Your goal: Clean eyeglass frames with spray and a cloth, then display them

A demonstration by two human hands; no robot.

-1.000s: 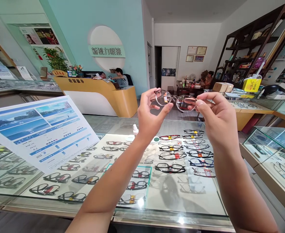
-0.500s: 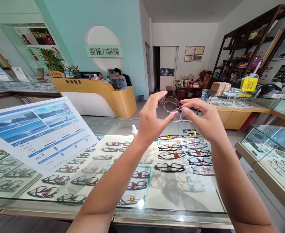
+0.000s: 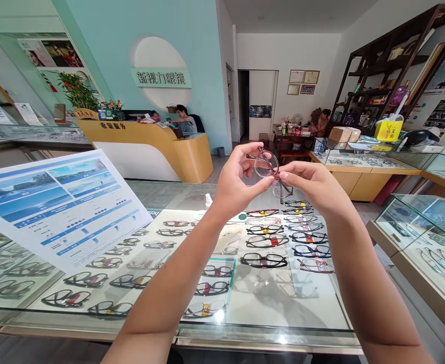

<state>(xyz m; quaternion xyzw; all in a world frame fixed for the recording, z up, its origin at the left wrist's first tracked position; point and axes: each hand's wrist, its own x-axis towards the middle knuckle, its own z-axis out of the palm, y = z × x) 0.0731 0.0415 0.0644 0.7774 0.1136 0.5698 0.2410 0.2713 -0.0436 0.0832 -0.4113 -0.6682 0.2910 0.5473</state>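
A pair of glasses (image 3: pixel 266 164) with round lenses and thin dark rims is held up above the glass display case (image 3: pixel 275 321). The frame is tilted, one lens higher at the left and the other lower at the right. My left hand (image 3: pixel 241 177) is closed on the upper left part, its thumb near the lower rim. My right hand (image 3: pixel 309 179) pinches the glasses around the middle, where a small red patch shows. Folded temples cross behind the lenses. Below, rows of spectacle frames (image 3: pixel 263 260) lie inside the case.
A printed sheet (image 3: pixel 66 212) stands tilted at the left on the case. A small white bottle (image 3: pixel 208 200) is behind my left forearm. Further back are a yellow counter (image 3: pixel 192 156) with people seated behind it, and another glass case (image 3: pixel 427 227) at the right.
The glasses have turned from nearly level to tilted, with the right lens now lower and more in sight. My right hand has shifted slightly down and closer to my left hand.
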